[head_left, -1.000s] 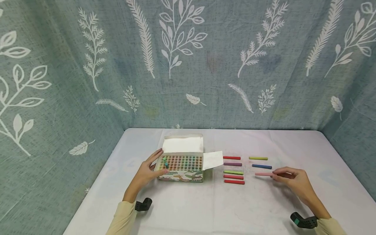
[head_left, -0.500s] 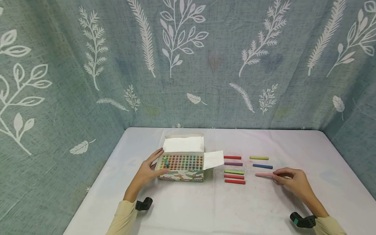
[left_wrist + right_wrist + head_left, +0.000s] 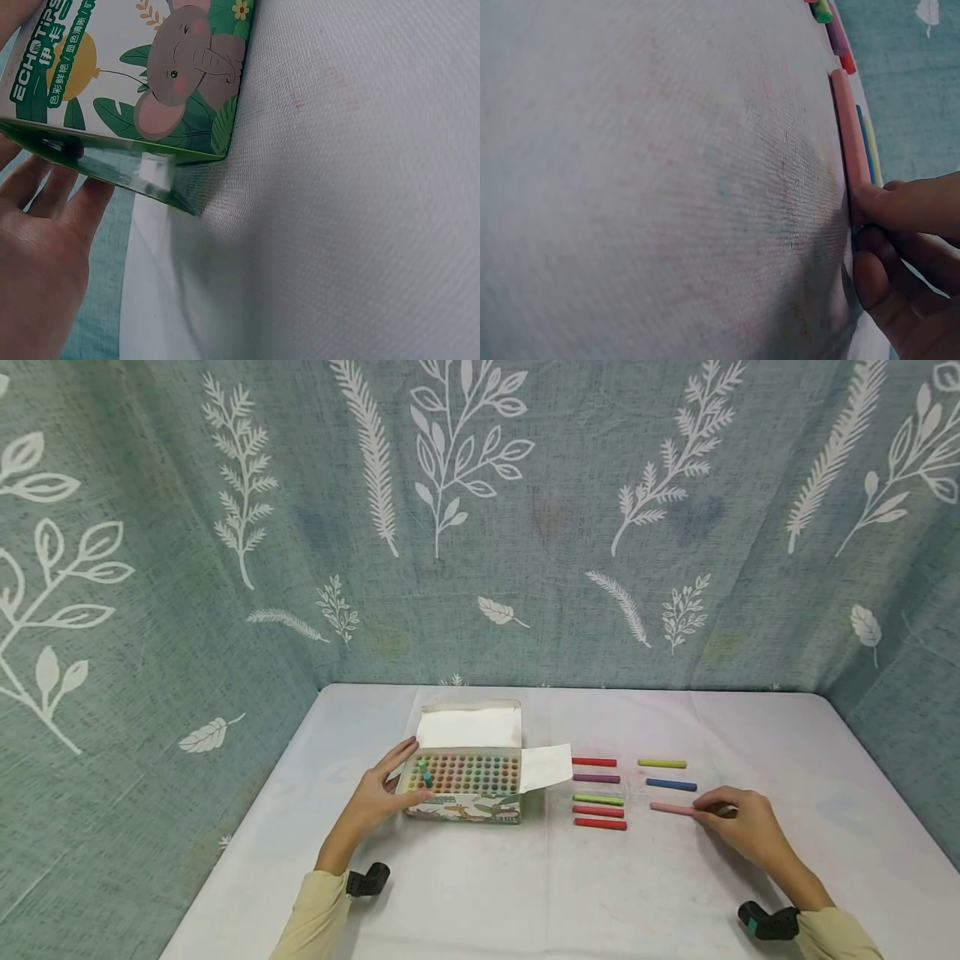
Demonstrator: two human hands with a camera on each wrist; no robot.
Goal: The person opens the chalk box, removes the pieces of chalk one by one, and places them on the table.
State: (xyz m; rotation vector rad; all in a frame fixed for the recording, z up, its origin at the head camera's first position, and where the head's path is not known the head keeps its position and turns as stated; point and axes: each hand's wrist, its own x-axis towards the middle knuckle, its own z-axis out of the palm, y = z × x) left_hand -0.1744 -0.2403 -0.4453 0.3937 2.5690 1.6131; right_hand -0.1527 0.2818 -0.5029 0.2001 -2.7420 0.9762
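Note:
In the head view my left hand (image 3: 375, 795) holds the left side of an open chalk box (image 3: 462, 810), thumb at the front corner and fingers toward the back. The box is filled with rows of coloured chalk ends, and two greenish sticks (image 3: 423, 772) stick up at its left. My right hand (image 3: 748, 828) pinches the right end of a pink chalk stick (image 3: 670, 808), which lies along the white tabletop. The right wrist view shows the thumb and fingertips at the end of that pink stick (image 3: 849, 124). An elephant is printed on the box (image 3: 142, 67).
Left of the pink stick lies a column of several chalks, with red (image 3: 600, 824), green (image 3: 597, 800) and purple (image 3: 596, 778) among them. Behind it are a blue chalk (image 3: 671, 785) and a yellow one (image 3: 662, 764). The box's white side flap (image 3: 546, 767) juts toward the column.
My right hand and the pink chalk have shifted slightly to the left and nearer, and the stick is turned a little. The left hand and the box stay put.

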